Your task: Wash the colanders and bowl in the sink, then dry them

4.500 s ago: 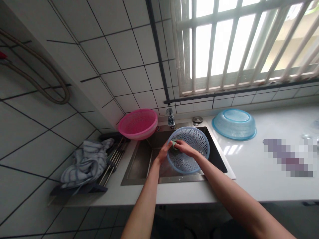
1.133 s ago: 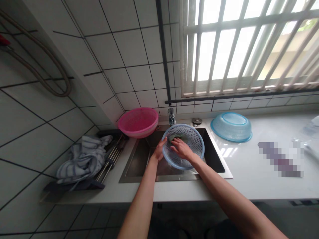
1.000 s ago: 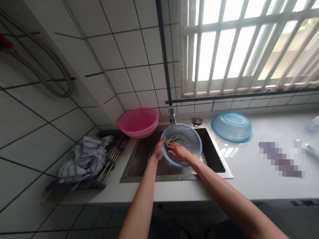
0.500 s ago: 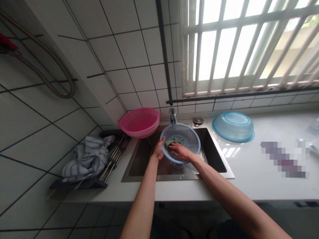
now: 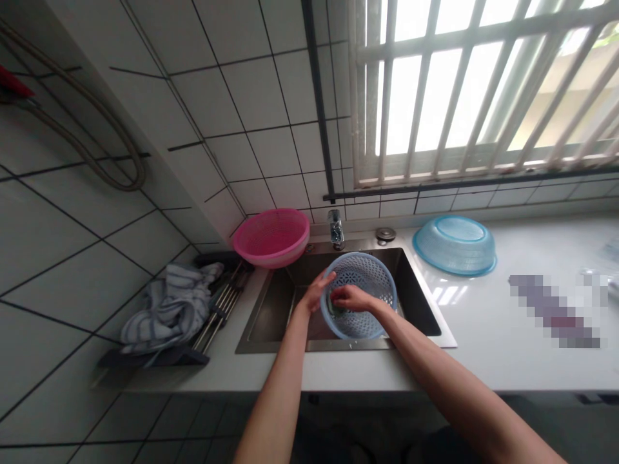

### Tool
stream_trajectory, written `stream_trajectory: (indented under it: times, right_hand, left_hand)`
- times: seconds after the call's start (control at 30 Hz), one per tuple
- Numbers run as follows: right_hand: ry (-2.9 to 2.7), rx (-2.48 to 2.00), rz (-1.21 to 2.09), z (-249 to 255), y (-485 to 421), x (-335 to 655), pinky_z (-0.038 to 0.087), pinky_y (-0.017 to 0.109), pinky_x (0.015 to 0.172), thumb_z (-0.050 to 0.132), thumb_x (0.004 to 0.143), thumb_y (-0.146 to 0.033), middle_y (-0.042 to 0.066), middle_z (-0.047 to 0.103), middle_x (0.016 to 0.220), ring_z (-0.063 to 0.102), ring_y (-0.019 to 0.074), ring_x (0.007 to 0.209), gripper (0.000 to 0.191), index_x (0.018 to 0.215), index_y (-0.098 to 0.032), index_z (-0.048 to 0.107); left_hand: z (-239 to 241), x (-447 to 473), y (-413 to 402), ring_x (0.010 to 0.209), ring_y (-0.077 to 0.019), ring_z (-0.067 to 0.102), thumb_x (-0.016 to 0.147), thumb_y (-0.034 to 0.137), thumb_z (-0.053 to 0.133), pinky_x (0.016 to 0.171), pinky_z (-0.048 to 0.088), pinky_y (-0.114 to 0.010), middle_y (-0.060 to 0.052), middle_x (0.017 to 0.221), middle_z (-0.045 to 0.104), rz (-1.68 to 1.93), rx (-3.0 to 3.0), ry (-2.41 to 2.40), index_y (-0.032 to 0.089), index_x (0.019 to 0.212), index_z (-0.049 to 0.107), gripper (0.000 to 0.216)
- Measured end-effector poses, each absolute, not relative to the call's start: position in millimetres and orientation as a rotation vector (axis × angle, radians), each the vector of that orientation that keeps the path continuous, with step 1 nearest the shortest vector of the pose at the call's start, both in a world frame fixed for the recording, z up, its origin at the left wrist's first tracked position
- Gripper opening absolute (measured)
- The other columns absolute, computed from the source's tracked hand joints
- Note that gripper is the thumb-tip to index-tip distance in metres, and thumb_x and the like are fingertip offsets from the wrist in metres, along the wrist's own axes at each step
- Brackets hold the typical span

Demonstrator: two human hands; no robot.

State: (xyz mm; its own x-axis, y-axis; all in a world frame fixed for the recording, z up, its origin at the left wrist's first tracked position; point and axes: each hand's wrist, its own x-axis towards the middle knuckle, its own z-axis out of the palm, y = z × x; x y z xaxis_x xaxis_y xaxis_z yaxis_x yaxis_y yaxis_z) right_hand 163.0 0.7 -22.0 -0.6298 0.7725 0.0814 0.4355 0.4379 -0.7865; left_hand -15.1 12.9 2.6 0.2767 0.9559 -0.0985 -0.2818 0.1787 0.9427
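Observation:
Above the steel sink (image 5: 271, 322) I hold a light blue plastic colander (image 5: 365, 324), tilted toward me. My left hand (image 5: 314, 294) is closed on its left rim, thumb over the edge. Inside the colander, my right hand (image 5: 352, 298) has its fingers curled round a green cloth (image 5: 335, 308), pressed against the left inner wall. Most of the cloth is hidden under those fingers. Behind the colander stands the chrome faucet (image 5: 335, 231).
A pink basket (image 5: 271, 238) rests at the sink's back left corner. An upturned blue basin (image 5: 454, 246) lies on the right counter, near a drain plug (image 5: 385, 234). A striped towel (image 5: 169, 309) lies on a rack at left. A blurred patch (image 5: 556, 312) covers something at right.
The colander has moved toward me and slightly right, tilting more, and the faucet now shows clear of it. My right hand's fingers have curled tighter, covering more of the green cloth.

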Motion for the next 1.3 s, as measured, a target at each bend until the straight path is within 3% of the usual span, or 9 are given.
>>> stream_trajectory:
  times: [0.2, 0.33, 0.43, 0.57, 0.63, 0.73, 0.93, 1.13, 1.3]
  right_hand:
    - [-1.869, -1.340, 0.651, -21.8, 23.9, 183.2, 0.051, 0.034, 0.105, 0.057, 0.090, -0.006, 0.013, 0.077, 0.129, 0.070, 0.0241, 0.113, 0.039, 0.122, -0.017, 0.075]
    - [-1.851, -1.718, 0.463, -23.8, 24.9, 194.9, 0.053, 0.035, 0.098, 0.059, 0.093, -0.013, 0.020, 0.075, 0.128, 0.072, 0.0290, 0.114, 0.031, 0.120, -0.013, 0.074]
    - [-2.004, -1.878, 0.530, -26.6, 17.6, 194.3, 0.055, 0.037, 0.089, 0.061, 0.092, -0.013, 0.025, 0.076, 0.121, 0.075, 0.0321, 0.106, 0.031, 0.120, -0.010, 0.075]
    - [-2.266, -1.758, 0.794, -28.4, 4.0, 182.8, 0.055, 0.033, 0.080, 0.075, 0.080, -0.013, 0.014, 0.080, 0.087, 0.074, 0.0264, 0.084, 0.013, 0.091, -0.016, 0.081]
    - [-2.346, -1.516, 0.961, -26.6, -1.0, 173.8, 0.055, 0.029, 0.078, 0.076, 0.081, -0.017, 0.005, 0.079, 0.082, 0.072, 0.0210, 0.079, 0.012, 0.090, -0.021, 0.082]
    - [-2.248, -1.101, 1.091, -22.2, -1.5, 160.5, 0.056, 0.029, 0.084, 0.066, 0.091, -0.018, 0.004, 0.081, 0.101, 0.071, 0.0203, 0.087, 0.022, 0.106, -0.023, 0.081]
    - [-1.896, -1.122, 0.634, -20.6, 17.5, 168.5, 0.050, 0.038, 0.110, 0.056, 0.088, -0.004, 0.011, 0.074, 0.128, 0.067, 0.0248, 0.117, 0.039, 0.118, -0.018, 0.075]
    - [-1.968, -1.513, 0.430, -22.5, 22.9, 193.1, 0.049, 0.036, 0.109, 0.057, 0.093, -0.008, 0.014, 0.070, 0.133, 0.064, 0.0267, 0.123, 0.041, 0.129, -0.018, 0.072]
    - [-2.093, -1.839, 0.503, -23.8, 17.5, 195.6, 0.052, 0.039, 0.099, 0.051, 0.094, -0.004, 0.025, 0.073, 0.126, 0.070, 0.0315, 0.114, 0.037, 0.121, -0.011, 0.075]
  left_hand:
    - [3.5, -15.2, 9.1, 0.112, -0.0337, 0.075, 0.081, 0.040, 0.092, 0.103, 0.054, -0.046, -0.013, 0.125, 0.080, 0.992, 0.981, 0.836, 0.021, 0.130, 0.078, 0.054]
    - [11.8, -19.1, 7.9, 0.112, -0.0323, 0.074, 0.081, 0.041, 0.092, 0.101, 0.055, -0.043, -0.013, 0.127, 0.079, 1.079, 1.010, 0.854, 0.021, 0.132, 0.077, 0.057]
    - [15.2, -21.2, 8.4, 0.109, -0.0303, 0.073, 0.080, 0.044, 0.092, 0.097, 0.056, -0.042, -0.011, 0.130, 0.078, 1.166, 1.013, 0.867, 0.022, 0.130, 0.077, 0.057]
    - [13.7, -21.9, 10.2, 0.101, -0.0288, 0.073, 0.079, 0.046, 0.093, 0.092, 0.056, -0.041, -0.009, 0.122, 0.079, 1.243, 0.930, 0.915, 0.023, 0.126, 0.077, 0.055]
    - [10.6, -20.4, 11.7, 0.107, -0.0299, 0.073, 0.080, 0.046, 0.092, 0.097, 0.055, -0.042, -0.010, 0.120, 0.080, 1.231, 0.936, 0.891, 0.022, 0.125, 0.078, 0.053]
    - [5.0, -15.9, 13.4, 0.119, -0.0323, 0.070, 0.080, 0.045, 0.091, 0.107, 0.050, -0.043, -0.012, 0.122, 0.080, 1.174, 1.004, 0.861, 0.020, 0.122, 0.080, 0.050]
    - [3.3, -8.5, 9.1, 0.136, -0.0359, 0.064, 0.080, 0.039, 0.092, 0.118, 0.044, -0.045, -0.012, 0.139, 0.075, 1.011, 1.111, 0.859, 0.023, 0.125, 0.081, 0.050]
    - [6.4, -15.9, 10.5, 0.116, -0.0335, 0.074, 0.080, 0.042, 0.092, 0.108, 0.053, -0.048, -0.012, 0.129, 0.079, 1.027, 0.946, 0.873, 0.022, 0.132, 0.077, 0.058]
    - [13.2, -24.2, 11.7, 0.099, -0.0273, 0.076, 0.081, 0.044, 0.091, 0.094, 0.060, -0.044, -0.011, 0.127, 0.078, 1.150, 0.886, 0.899, 0.024, 0.138, 0.073, 0.063]
